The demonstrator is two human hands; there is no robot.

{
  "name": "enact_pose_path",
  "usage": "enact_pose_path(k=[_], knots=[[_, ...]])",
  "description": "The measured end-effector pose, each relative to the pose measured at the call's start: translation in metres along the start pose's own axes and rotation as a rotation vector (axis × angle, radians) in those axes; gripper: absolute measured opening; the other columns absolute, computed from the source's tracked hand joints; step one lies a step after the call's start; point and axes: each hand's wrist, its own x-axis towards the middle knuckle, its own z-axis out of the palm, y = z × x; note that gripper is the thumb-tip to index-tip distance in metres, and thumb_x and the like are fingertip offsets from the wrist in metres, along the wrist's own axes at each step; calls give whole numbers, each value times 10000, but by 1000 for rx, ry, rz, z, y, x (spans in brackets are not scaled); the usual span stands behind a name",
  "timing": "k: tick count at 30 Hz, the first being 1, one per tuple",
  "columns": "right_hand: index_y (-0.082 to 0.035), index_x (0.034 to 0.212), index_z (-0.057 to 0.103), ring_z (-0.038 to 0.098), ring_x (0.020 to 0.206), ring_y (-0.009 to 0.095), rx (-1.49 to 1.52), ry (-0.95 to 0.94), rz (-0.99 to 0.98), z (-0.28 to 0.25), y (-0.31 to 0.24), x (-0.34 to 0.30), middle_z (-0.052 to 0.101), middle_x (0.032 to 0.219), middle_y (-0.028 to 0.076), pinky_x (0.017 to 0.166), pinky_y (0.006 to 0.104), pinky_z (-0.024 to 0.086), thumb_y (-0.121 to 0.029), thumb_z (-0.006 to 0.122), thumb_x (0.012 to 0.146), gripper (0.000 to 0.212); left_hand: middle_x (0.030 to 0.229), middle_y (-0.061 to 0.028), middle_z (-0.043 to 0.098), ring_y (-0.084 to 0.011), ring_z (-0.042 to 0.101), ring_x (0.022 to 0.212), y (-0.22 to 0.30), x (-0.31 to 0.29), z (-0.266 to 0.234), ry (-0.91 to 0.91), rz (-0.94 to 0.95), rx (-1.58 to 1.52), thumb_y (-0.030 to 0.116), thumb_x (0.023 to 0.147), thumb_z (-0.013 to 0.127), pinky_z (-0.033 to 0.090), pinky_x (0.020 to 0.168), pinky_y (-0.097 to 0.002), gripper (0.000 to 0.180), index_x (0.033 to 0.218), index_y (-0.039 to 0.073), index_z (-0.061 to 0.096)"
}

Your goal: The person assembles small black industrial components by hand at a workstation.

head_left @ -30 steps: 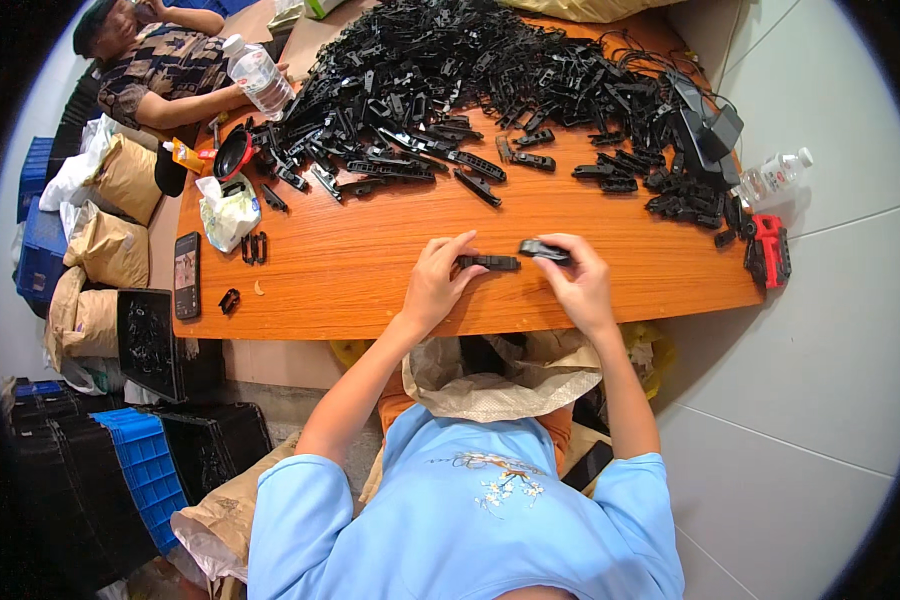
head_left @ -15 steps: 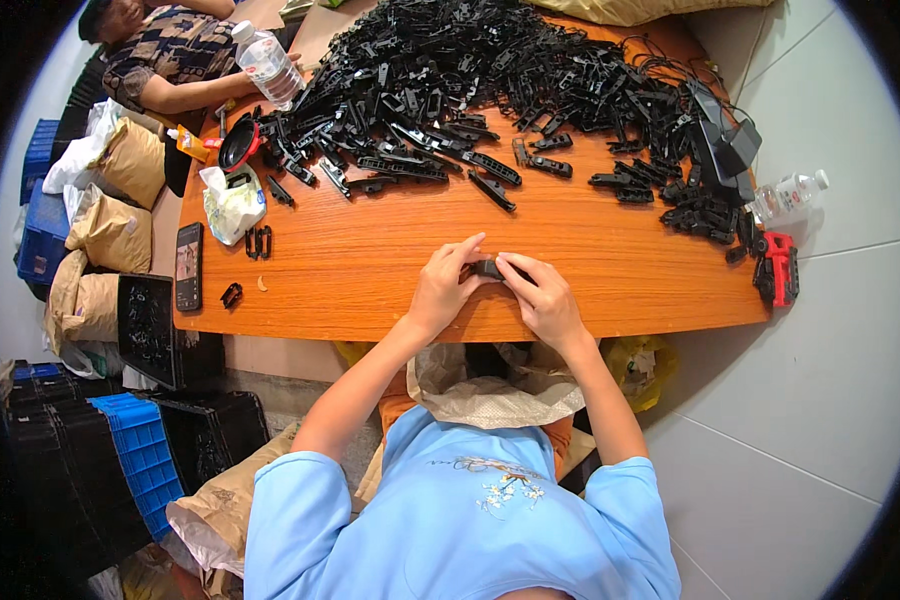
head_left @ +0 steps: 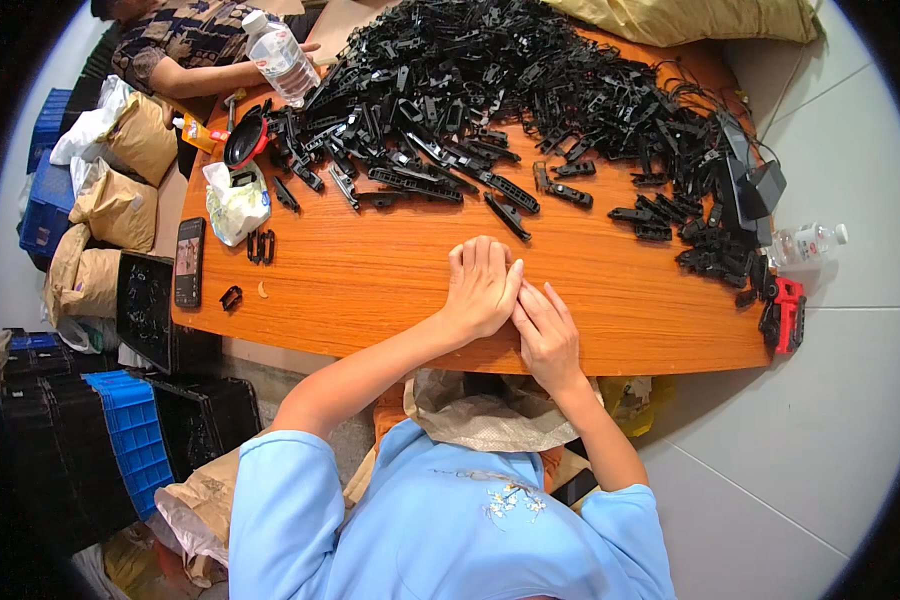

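The left hand (head_left: 480, 290) was laid palm-down on the orange wooden table (head_left: 370, 290), fingers flat and together; the right hand (head_left: 547, 335) was pressed just beside it at 4 o'clock, fingers extended; whether anything was gripped beneath either could not be told. The heap of black plastic parts (head_left: 490, 90) was spread at 12 o'clock, well apart; a black smartphone (head_left: 189, 262) was seen at 9 o'clock near the table edge.
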Motion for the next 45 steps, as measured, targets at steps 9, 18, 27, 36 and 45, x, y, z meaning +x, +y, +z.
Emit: enact_pose_path(k=[9,18,27,36,45], knots=[[15,1068,658,561,1180,262,12,3,54,4,0,-5,612,1199,129,1016,438,423,21,566,770,312,1011,-119,466,-271,416,1025,-3,-2,6,-1,41,110,243,892,508,248,920,-441,230,997,39,494],[-54,1111,650,579,1152,230,125,-80,-24,-19,-17,-51,627,1190,90,1009,422,433,-7,561,782,344,1190,-146,438,-316,422,1093,-9,21,-8,-4,119,-48,245,893,572,357,906,-452,316,1165,96,517],[-2,1169,594,587,1061,321,6,183,235,-44,42,-7,582,1167,159,888,401,482,-28,588,847,323,1019,-152,500,-279,597,833,-15,-6,-9,148,14,-401,9,840,655,525,678,-333,188,972,-18,524],[-10,1186,566,554,1062,266,-438,78,241,-12,112,40,564,1188,130,890,392,444,-5,562,847,339,883,-108,638,-283,608,866,-14,-48,-29,207,62,-119,11,803,677,504,735,-366,122,911,19,623],[-21,995,577,572,1013,274,-275,111,205,-11,84,19,604,1084,93,830,366,481,-56,611,849,154,955,-94,623,-268,619,906,-8,-51,-25,145,291,-9,-28,741,657,533,739,-343,199,935,13,638]])
